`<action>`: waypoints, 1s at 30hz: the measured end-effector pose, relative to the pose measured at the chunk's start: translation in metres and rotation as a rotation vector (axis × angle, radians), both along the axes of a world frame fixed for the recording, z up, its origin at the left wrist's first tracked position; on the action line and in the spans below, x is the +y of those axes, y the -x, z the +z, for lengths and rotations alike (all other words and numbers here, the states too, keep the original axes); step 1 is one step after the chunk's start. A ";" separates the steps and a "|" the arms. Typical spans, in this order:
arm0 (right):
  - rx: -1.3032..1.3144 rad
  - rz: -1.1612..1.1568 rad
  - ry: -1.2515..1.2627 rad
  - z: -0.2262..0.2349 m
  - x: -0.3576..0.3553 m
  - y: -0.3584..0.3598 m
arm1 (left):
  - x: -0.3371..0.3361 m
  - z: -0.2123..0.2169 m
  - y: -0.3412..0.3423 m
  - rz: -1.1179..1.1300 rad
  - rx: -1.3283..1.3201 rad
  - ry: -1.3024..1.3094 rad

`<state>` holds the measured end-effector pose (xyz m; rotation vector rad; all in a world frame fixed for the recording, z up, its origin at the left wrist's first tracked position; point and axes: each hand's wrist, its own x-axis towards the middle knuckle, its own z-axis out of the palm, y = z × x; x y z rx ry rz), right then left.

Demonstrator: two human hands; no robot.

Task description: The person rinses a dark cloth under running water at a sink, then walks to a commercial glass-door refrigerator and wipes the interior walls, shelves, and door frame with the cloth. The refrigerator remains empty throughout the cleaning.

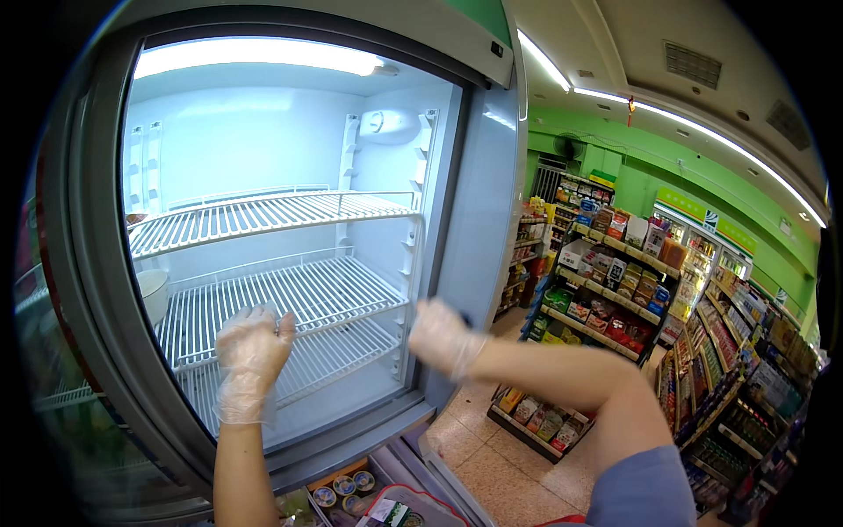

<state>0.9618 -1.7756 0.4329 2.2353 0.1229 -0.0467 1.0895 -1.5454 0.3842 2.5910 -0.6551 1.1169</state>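
My left hand [254, 341], in a clear plastic glove, is closed in front of the middle wire shelf [299, 285] of an open, lit fridge. Its fingers overlap the shelf's front edge; what they hold, if anything, is hidden. Beside the fridge's right frame [436, 263] is my right hand [442, 335], gloved the same way and also closed. I cannot make out anything in it. The upper white wire shelf [281, 215] looks bare, and a lower wire shelf [334, 356] lies beneath the middle one.
A white tub [153, 294] stands at the left inside the fridge. Below the opening are several round tins [343, 485] and a grey basket with a red rim [439, 502]. Stocked store racks [606, 281] stand to the right on a tiled floor [479, 457].
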 end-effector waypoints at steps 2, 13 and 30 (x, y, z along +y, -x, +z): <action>-0.133 -0.112 0.159 0.063 -0.002 0.000 | -0.002 0.000 0.000 -0.006 -0.030 0.006; -0.828 0.543 0.191 0.112 -0.068 0.036 | 0.002 -0.001 0.002 -0.022 0.003 0.018; -0.758 0.372 0.045 0.141 -0.058 0.037 | 0.002 0.000 0.002 -0.018 -0.003 0.023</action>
